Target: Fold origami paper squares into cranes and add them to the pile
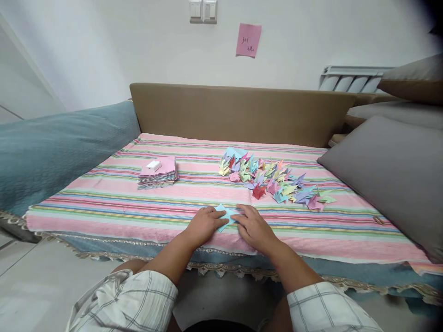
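A small folded sheet of light blue paper (220,209) lies on the striped cloth in front of me. My left hand (204,225) presses its left side down with the fingertips, holding it against the cloth. From the other side my right hand (255,229) reaches in with fingers apart, the fingertips touching the paper's right part. Both hands cover some of the folds. Just beyond, to the right, spreads a pile of folded paper cranes (268,177) in many colours. Further left stands a stack of square coloured paper (159,177), with a small white block (153,166) on top.
The striped cloth (104,203) covers a sofa seat with a brown backrest (235,113). Grey cushions (387,170) lean in at the right, and a blue-covered armrest (69,143) closes the left. A small brownish object (378,220) lies near the cushion.
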`<state>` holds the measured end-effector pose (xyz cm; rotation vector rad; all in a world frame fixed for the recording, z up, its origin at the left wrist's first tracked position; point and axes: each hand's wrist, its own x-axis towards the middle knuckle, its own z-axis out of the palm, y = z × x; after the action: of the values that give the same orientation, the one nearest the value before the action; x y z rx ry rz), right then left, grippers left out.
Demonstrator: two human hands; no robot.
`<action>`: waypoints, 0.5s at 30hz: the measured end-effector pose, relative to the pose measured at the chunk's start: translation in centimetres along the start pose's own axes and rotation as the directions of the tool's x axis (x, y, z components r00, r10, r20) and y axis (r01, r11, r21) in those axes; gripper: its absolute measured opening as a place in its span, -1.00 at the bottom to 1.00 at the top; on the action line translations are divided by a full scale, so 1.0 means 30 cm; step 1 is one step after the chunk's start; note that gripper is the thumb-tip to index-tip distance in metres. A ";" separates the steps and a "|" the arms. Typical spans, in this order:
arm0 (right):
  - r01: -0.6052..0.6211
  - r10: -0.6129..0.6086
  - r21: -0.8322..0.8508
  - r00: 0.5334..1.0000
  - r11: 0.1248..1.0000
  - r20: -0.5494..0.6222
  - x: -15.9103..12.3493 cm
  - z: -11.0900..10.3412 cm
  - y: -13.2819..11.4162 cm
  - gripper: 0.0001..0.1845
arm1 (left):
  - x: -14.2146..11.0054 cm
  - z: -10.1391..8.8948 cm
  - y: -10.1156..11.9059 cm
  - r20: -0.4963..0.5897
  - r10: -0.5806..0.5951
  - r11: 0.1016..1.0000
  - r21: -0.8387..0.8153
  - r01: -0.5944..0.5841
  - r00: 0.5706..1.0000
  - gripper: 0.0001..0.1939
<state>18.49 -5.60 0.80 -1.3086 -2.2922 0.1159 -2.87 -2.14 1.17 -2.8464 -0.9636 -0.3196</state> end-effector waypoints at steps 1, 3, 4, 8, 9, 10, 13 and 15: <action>0.036 -0.036 -0.025 0.999 0.999 0.032 -0.008 0.001 -0.010 -0.59 | -0.001 0.002 -0.001 -0.007 0.005 1.000 0.000 -0.005 1.000 -0.67; 0.052 -0.047 -0.068 0.996 0.996 0.073 -0.022 0.002 -0.022 -0.54 | -0.001 0.006 -0.003 -0.020 0.010 1.000 0.002 -0.010 1.000 -0.67; 0.041 -0.034 -0.086 0.995 0.995 0.089 -0.027 0.002 -0.023 -0.53 | -0.001 0.009 -0.004 -0.023 0.011 1.000 0.007 -0.011 1.000 -0.68; -0.014 0.034 -0.136 0.989 0.991 0.144 -0.039 -0.008 -0.011 -0.54 | -0.001 0.016 -0.008 -0.017 0.015 0.999 0.042 -0.015 1.000 -0.68; -0.026 0.048 -0.145 0.987 0.989 0.150 -0.040 -0.013 -0.006 -0.55 | -0.001 0.017 -0.009 -0.015 0.018 0.999 0.049 -0.017 1.000 -0.68; -0.036 0.059 -0.154 0.986 0.987 0.153 -0.041 -0.018 -0.001 -0.56 | -0.001 0.018 -0.009 -0.013 0.019 0.998 0.054 -0.018 1.000 -0.68; -0.070 0.097 -0.178 0.984 0.981 0.149 -0.044 -0.038 0.018 -0.61 | 0.000 0.016 -0.009 -0.012 0.016 0.998 0.060 -0.016 1.000 -0.69; -0.092 0.121 -0.194 0.983 0.977 0.141 -0.045 -0.053 0.030 -0.65 | 0.001 0.015 -0.008 -0.013 0.014 0.998 0.054 -0.013 1.000 -0.69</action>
<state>20.49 -6.48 1.41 -1.5677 -2.4076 0.0384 -2.93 -1.85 0.77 -2.7974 -0.9353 -0.3061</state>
